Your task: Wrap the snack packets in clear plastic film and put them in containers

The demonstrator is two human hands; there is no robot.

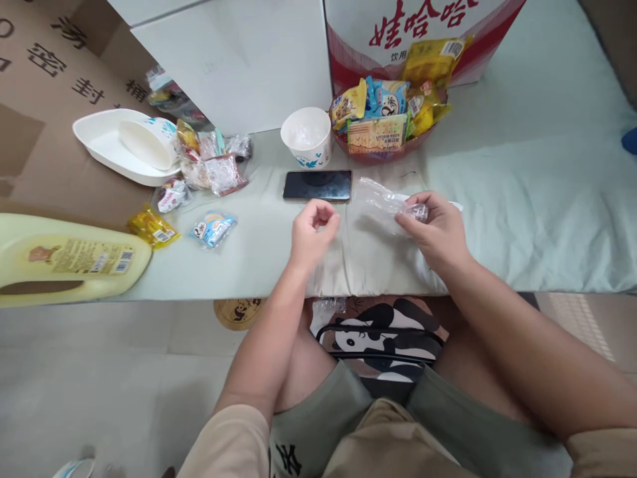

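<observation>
My right hand (438,229) pinches a crumpled clear plastic bag (378,197), which trails off to the left above the cloth. Something white shows partly behind this hand; what it is I cannot tell. My left hand (313,232) has its fingers curled in toward the thumb, and nothing shows in them. Just beyond it a black smartphone (317,185) lies flat. Behind the phone stands a white paper cup (306,138) with clear film inside. To its right a reddish bowl (383,157) is heaped with packaged snacks, among them a soda biscuit packet (377,135).
Wrapped snacks (219,172) lie at the left, beside a white tray (102,149) with a tipped paper cup (149,141). A blue packet (213,229) and a yellow jug (74,262) lie nearer. White boxes (233,63) stand behind. The cloth-covered surface (522,199) ends before my knees.
</observation>
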